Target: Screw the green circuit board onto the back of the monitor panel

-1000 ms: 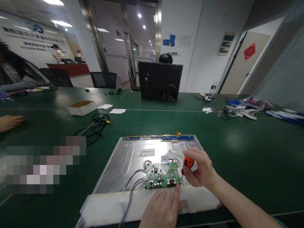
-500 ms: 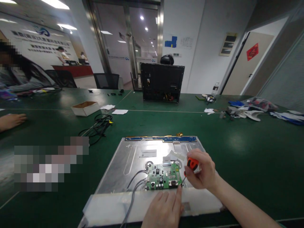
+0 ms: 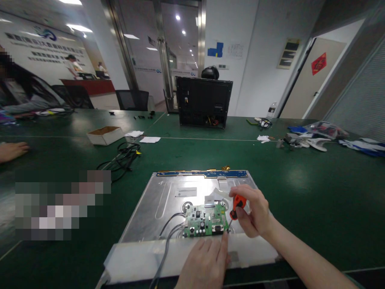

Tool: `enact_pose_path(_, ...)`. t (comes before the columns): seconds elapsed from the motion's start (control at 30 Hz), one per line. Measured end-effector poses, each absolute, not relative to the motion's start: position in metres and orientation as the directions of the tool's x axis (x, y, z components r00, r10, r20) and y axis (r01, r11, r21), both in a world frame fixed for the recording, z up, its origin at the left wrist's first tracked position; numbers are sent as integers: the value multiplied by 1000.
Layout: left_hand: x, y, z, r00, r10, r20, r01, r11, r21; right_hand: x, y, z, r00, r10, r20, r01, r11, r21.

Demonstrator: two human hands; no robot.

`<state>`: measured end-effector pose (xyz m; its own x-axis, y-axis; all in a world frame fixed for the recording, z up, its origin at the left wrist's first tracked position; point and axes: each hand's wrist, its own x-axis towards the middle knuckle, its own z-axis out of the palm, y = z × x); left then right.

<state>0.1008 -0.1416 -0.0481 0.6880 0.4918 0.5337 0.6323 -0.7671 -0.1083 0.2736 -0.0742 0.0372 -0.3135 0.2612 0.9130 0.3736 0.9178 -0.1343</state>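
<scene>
Right thumb [image 3: 245, 223] farther back than before, orange screwdriver [image 3: 237, 204] in right hand [image 3: 256, 210], left hand [image 3: 206, 260] outstretched beside circuit board [image 3: 206, 219]

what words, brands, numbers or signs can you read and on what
None legible.
White rectangular label on silver metal panel: too small.
Dark characters on white wall: too blurred.
Red diamond sign on beige door: too blurred.
Lettering on clear glass partition: too small.
</scene>
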Motion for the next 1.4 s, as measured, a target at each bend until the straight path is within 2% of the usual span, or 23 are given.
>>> enact_pose_path(0.43, 102, -141, -47, 680, 495, 541, 639, -762, -106, 270, -74, 35, -285, 243, 927, 394, 912, -118)
enact_pose_path(0.67, 101, -141, -47, 679, 498, 539, 637, -765, -94, 272, -72, 36, -317, 255, 913, 305, 939, -156)
enact_pose_path(1.1, 102, -142, -45, 675, 502, 541, 646, -757, -103, 271, -75, 35, -275, 246, 929, 445, 889, -104)
enact_pose_path(1.4, 101, -142, -47, 685, 501, 529, 633, -769, -91, 274, -75, 37, -335, 274, 901, 334, 929, -159)
